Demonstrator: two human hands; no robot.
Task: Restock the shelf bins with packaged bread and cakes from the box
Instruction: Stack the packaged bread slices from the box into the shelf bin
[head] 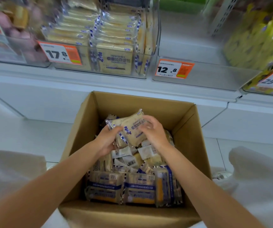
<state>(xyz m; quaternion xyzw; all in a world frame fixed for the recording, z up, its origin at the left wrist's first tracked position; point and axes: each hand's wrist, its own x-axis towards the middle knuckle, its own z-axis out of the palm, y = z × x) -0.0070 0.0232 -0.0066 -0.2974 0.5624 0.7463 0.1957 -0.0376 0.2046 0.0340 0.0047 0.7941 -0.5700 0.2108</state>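
The pink-packet bin [17,55] at left and yellow-packet bin [267,92] at right are blurred and edge-cut.

Box [188,129]: matt brown cardboard. Bread packets [130,127]: glossy plastic film. Shelf bins [198,78]: clear smooth plastic.

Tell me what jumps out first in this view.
Dead centre, the left hand and right hand hold a bread packet over the open cardboard box of packets. Above it on the shelf, the bin tagged 17.8 is packed with matching bread.
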